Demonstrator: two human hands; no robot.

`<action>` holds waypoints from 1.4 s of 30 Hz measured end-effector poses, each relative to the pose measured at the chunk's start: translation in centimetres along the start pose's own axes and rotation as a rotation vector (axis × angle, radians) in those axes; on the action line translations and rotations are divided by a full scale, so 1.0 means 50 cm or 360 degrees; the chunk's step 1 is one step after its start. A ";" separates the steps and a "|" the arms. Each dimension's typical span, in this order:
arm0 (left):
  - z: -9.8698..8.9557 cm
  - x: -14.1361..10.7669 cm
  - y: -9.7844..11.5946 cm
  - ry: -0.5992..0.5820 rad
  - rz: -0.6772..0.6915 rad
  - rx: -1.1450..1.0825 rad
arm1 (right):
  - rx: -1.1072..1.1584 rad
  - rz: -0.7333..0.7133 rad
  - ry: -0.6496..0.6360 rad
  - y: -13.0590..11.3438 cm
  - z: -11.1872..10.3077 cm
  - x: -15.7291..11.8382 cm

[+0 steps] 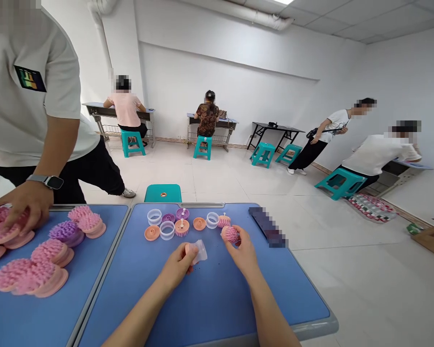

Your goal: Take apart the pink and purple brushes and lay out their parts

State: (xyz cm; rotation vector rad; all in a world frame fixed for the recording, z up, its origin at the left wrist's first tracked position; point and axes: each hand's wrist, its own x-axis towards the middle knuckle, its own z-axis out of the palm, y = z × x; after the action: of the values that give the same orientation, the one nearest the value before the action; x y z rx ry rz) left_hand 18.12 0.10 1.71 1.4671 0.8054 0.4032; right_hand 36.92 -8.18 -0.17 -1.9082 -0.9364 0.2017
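My left hand [183,260] is closed around a translucent white plastic piece [201,251], perhaps a small bag, above the blue table. The fingers of my right hand [241,246] grip a round brush with pink bristles [230,234] by its side. Just behind it lies another pink brush part [224,220], next to a clear ring [212,220]. Farther left are more clear rings [167,230], an orange disc [152,233], a smaller orange disc [199,223], an orange toothed part with a white stem [182,227] and purple parts [183,214].
A dark flat object [268,227] lies at the table's right side. On the adjoining table [90,255], a co-worker's hand [29,205] touches several pink brushes [32,277] near a purple one [67,233]. A green stool [163,193] stands beyond the table; other people are farther back.
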 end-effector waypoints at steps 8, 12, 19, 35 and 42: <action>0.000 -0.001 -0.004 -0.0008 0.0006 0.0006 | 0.0034 0.0034 -0.0019 0.010 0.003 0.001; 0.000 -0.001 -0.007 -0.0023 0.0009 0.0026 | -0.0033 0.0045 -0.0158 0.018 0.004 -0.003; 0.001 -0.002 -0.005 -0.0008 -0.0013 -0.0005 | -0.0187 -0.0087 -0.0040 0.024 0.010 -0.003; 0.001 0.001 -0.012 -0.0019 0.0005 -0.0018 | -0.0223 -0.0220 0.0180 0.030 0.010 0.000; 0.002 0.007 -0.027 -0.0058 0.0198 0.0037 | 0.0414 -0.0240 -0.0242 -0.027 0.015 -0.040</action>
State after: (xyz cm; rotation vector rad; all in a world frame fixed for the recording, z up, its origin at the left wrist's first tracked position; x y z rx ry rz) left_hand 18.13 0.11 0.34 1.5469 0.6940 0.4606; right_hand 34.45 -8.72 0.05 -1.5938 -1.0949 0.3648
